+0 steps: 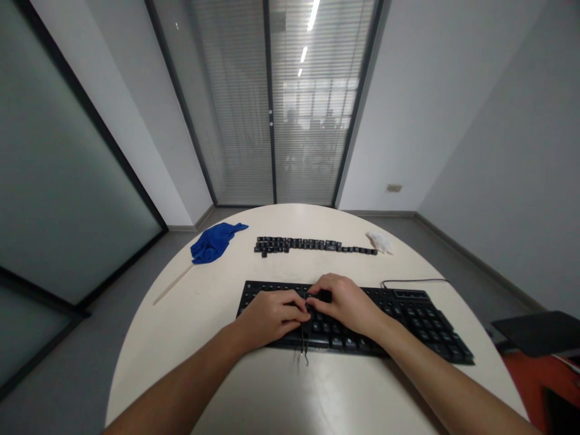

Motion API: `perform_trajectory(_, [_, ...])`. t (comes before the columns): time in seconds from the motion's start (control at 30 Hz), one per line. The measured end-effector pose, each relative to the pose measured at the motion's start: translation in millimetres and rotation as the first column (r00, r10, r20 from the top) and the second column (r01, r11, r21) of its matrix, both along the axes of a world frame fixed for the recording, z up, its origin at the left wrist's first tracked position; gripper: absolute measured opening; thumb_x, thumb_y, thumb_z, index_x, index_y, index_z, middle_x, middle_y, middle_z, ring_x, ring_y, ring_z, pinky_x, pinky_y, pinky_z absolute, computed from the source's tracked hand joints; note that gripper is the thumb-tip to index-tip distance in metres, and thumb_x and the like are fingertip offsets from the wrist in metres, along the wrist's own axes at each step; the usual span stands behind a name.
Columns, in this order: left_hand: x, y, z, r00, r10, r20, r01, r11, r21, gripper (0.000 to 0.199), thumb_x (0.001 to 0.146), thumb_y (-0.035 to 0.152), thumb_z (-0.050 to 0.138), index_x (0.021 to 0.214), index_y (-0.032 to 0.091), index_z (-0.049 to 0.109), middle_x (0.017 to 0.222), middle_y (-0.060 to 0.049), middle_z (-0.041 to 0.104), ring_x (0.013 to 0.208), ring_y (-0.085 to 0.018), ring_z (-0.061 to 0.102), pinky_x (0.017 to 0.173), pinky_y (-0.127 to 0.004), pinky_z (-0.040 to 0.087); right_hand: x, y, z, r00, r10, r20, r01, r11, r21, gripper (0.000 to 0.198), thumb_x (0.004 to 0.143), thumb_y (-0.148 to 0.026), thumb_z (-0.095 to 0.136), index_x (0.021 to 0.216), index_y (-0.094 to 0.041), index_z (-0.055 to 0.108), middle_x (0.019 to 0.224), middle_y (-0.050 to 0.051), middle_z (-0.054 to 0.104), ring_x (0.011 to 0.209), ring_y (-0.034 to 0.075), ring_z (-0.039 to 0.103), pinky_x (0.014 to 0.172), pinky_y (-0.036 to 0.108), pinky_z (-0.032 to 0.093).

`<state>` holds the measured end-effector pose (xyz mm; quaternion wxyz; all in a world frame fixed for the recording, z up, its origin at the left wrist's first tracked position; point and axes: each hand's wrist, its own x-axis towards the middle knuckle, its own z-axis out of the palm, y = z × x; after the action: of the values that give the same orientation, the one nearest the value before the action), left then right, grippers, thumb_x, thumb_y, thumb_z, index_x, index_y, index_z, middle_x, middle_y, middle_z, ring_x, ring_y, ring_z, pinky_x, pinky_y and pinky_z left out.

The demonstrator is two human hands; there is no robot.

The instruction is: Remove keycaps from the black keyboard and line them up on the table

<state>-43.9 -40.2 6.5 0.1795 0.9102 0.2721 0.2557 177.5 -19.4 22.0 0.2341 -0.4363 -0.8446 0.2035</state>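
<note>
A black keyboard [421,326] lies along the near part of the table, with its left portion partly bare of keycaps. My left hand [272,314] rests over its left half, fingers pinched on a thin wire keycap puller [304,344]. The puller's wire ends stick out toward me past the keyboard's front edge. My right hand [347,302] meets the left from the other side, thumb and forefinger closed near the puller's top; whatever is between them is hidden. Beyond the keyboard, loose black keycaps [312,244] stand in rows.
A blue cloth [214,243] lies at the table's far left beside a pale wooden stick [174,284]. White crumpled tissue [381,243] sits at the far right. The keyboard's cable [414,280] runs off the right edge of the round table [190,338]. A red chair [544,380] stands at right.
</note>
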Motion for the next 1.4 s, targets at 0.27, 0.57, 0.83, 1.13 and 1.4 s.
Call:
perform_trajectory(0.27, [0,3,-6.6,0.994,0.067,0.092,-0.068,0.998,0.007,0.018,0.090,0.016,0.059,0.098,0.019,0.074,0.103,-0.006,0.071,0.093,-0.017,0.068,0.085,-0.028,0.053,0,0,1,0.996,-0.076,-0.035,0.075,0.996,-0.054,0.016,0.085,-0.032,0.064,0.092,-0.023,0.075,0.090,0.002,0.077,0.083,0.021,0.072,0.076,0.030,0.053])
perform_trajectory(0.57, [-1,4,-3.3,0.991,0.050,0.121,-0.044,0.998,-0.054,0.019,0.087,0.009,0.059,0.098,0.018,0.073,0.103,-0.007,0.070,0.093,-0.016,0.067,0.085,-0.027,0.053,3,0,2,0.999,-0.049,-0.012,0.048,0.997,-0.059,0.020,0.087,-0.036,0.062,0.097,-0.025,0.076,0.092,0.000,0.077,0.085,0.021,0.073,0.073,0.027,0.053])
perform_trajectory(0.83, [-1,6,-4.8,0.988,0.049,0.146,-0.038,0.997,-0.074,0.024,0.085,0.005,0.058,0.099,0.019,0.072,0.105,-0.006,0.070,0.095,-0.016,0.066,0.087,-0.027,0.051,10,11,-13,0.981,-0.102,-0.168,0.088,0.992,-0.088,0.027,0.088,-0.040,0.061,0.106,-0.024,0.073,0.094,0.002,0.077,0.088,0.021,0.072,0.080,0.029,0.054])
perform_trajectory(1.13, [-1,7,-5.5,0.954,0.114,0.277,-0.088,0.991,-0.104,0.028,0.081,0.001,0.057,0.095,0.020,0.074,0.098,-0.005,0.071,0.089,-0.015,0.067,0.082,-0.027,0.053,14,17,-20,0.992,-0.123,0.000,0.123,0.992,0.026,0.025,0.087,-0.029,0.059,0.109,-0.026,0.072,0.104,0.002,0.075,0.094,0.022,0.069,0.087,0.033,0.053])
perform_trajectory(1.4, [-2,7,-5.4,0.955,0.101,0.278,-0.081,0.993,-0.082,0.030,0.079,0.000,0.057,0.094,0.019,0.074,0.097,-0.005,0.072,0.087,-0.015,0.067,0.080,-0.026,0.052,9,15,-21,0.999,-0.032,-0.014,0.032,0.999,0.023,0.031,0.087,-0.026,0.057,0.116,-0.025,0.069,0.114,0.004,0.071,0.106,0.022,0.065,0.096,0.036,0.049])
